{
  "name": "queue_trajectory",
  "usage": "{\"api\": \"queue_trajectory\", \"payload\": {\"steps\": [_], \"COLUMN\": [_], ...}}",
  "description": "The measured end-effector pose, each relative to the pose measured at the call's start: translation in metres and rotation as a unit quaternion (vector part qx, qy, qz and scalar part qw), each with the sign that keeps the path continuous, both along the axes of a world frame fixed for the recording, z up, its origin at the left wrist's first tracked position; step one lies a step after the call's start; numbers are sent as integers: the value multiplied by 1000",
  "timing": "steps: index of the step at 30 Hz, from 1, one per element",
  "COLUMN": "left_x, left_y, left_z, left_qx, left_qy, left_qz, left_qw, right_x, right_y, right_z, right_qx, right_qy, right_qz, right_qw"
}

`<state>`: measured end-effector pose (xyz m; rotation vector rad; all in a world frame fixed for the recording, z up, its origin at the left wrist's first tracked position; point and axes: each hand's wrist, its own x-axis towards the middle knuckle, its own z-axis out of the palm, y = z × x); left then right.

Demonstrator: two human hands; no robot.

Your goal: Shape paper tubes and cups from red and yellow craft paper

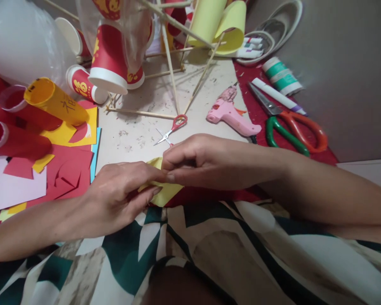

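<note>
Between my two hands is a small piece of yellow paper (169,192), at the near edge of the table. My left hand (120,186) pinches it from the left, thumb below and fingers above. From the right, my right hand (203,163) closes on the same paper, its fingertips meeting those of the left. Parts of the paper are hidden under the fingers. Just beyond the hands lie small scissors (171,130) with red handles. A pink glue gun (230,114) rests on its side past my right wrist.
Large scissors (287,120) with green and orange handles lie at the right. A frame of wooden sticks (142,113) stands at the back, near red paper cups (109,55). Paper tubes (57,101) and red paper scraps (66,169) crowd the left. Yellow rolled paper (233,25) stands behind.
</note>
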<state>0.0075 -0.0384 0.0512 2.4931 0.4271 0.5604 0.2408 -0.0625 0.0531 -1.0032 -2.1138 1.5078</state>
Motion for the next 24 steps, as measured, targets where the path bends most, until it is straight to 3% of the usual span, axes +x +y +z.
{"api": "queue_trajectory", "payload": {"steps": [4,13,19,24], "left_x": [1,-2,0,0], "left_y": [-4,-3,-4,-4], "left_z": [2,9,7,10], "left_qx": [18,-15,-125,-258], "left_qy": [11,22,13,-13], "left_qz": [9,50,73,126], "left_qw": [1000,998,989,958], "right_x": [3,6,6,5], "right_y": [0,-3,-8,-16], "right_z": [1,2,2,0], "right_qx": [-16,46,114,164], "right_qy": [9,39,36,39], "right_qz": [21,11,-2,-67], "right_qw": [1000,998,993,983]}}
